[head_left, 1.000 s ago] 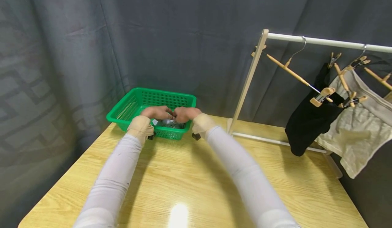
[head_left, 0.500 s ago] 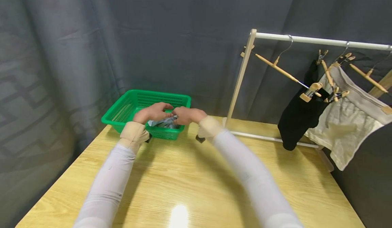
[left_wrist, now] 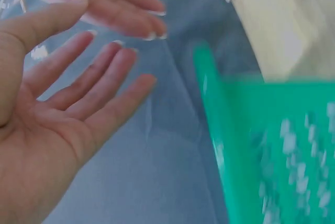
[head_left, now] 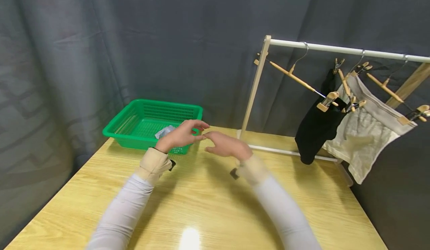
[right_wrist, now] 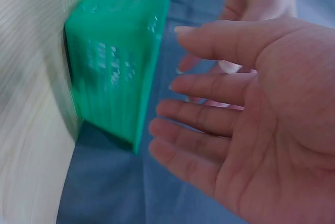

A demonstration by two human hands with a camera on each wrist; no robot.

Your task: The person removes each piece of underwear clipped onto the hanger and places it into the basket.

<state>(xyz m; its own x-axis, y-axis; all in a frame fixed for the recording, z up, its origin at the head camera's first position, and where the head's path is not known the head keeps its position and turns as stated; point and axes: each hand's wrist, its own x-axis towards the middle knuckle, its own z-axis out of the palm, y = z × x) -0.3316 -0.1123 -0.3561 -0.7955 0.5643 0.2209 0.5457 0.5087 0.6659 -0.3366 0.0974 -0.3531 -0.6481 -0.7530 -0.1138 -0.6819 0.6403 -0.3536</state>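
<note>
- Basket (head_left: pixel 134 142), near the left hand (head_left: pixel 184 133): green plastic, smooth, slightly glossy.
- Bundle (head_left: pixel 164 131), behind the left hand: crumpled, soft-looking cloth.
- Table (head_left: pixel 191 194), under the left hand and right hand (head_left: pixel 226 144): grained wood look, smooth, glossy.
- Curtain (head_left: pixel 201 37), beyond them: matt cloth.
- Post (head_left: pixel 253 93), right of the right hand: matt wood.
- Hangers (head_left: pixel 292 76), farther right: smooth wood, metal at the top.
- Shorts (head_left: pixel 366 130), beside those: dull, wrinkled cloth.

Cloth (head_left: pixel 163 131) partly hidden by left hand (head_left: pixel 183 134); basket (right_wrist: pixel 118 43) blurred in wrist views; rack (head_left: pixel 336 49) cut off in head view.
</note>
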